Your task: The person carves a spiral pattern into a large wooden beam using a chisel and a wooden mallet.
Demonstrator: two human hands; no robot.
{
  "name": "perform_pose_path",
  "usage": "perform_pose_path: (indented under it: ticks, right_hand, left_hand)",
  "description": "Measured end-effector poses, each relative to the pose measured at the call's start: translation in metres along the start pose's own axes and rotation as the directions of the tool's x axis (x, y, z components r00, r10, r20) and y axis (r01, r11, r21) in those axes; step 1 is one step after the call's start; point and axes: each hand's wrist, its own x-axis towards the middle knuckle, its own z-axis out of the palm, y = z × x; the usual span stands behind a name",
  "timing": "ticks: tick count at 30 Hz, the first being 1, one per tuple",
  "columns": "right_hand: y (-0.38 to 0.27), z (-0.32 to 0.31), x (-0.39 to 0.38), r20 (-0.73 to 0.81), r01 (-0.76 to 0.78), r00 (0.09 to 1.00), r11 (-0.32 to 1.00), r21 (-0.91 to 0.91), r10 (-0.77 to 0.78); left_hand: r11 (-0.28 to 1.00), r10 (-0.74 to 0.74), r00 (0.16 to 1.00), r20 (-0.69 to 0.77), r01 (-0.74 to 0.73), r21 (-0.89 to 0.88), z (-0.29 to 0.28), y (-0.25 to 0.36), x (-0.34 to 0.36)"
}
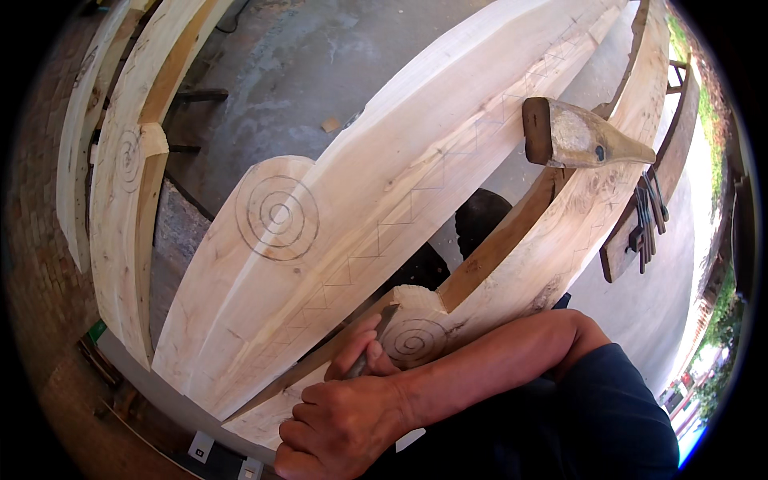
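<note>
A chisel [387, 318] with a dark metal blade slants up from my hands at the lower middle. Its tip meets the squared end of a raised block on a curved timber [512, 276], beside drawn concentric circles [414, 342]. My right hand [344, 424] is closed in a fist round the handle end, which the fist hides. Just above it, the thumb and fingers of my left hand [360, 352] pinch the chisel near its blade; the rest of that hand is hidden. A worn wooden mallet [588, 136] lies across the same timber, farther right.
Left of my hands lies a wide, pale curved plank [352, 200] with pencilled zigzags and concentric circles. More curved timbers [124, 176] stand at the far left. Several metal tools [650, 212] rest on a dark board at right. A concrete floor [296, 64] shows between the timbers.
</note>
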Motion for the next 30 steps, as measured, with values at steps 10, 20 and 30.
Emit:
perform_pose_path:
  ticks: [10,20,30]
  right_hand:
    - [0.008,-0.001,-0.001,0.004,0.008,1.000,0.990,-0.143,-0.008]
    - [0.009,0.000,-0.002,0.013,-0.009,1.000,0.982,-0.189,0.012]
    - [0.012,0.001,-0.007,0.053,-0.031,0.998,0.987,-0.157,0.040]
  left_hand:
    - [1.000,0.000,0.999,0.045,0.000,0.003,-0.002,0.001,0.002]
    - [1.000,-0.006,0.997,0.080,0.007,0.000,-0.003,-0.003,0.004]
    - [0.999,-0.031,0.988,0.149,0.027,0.035,-0.009,-0.007,0.001]
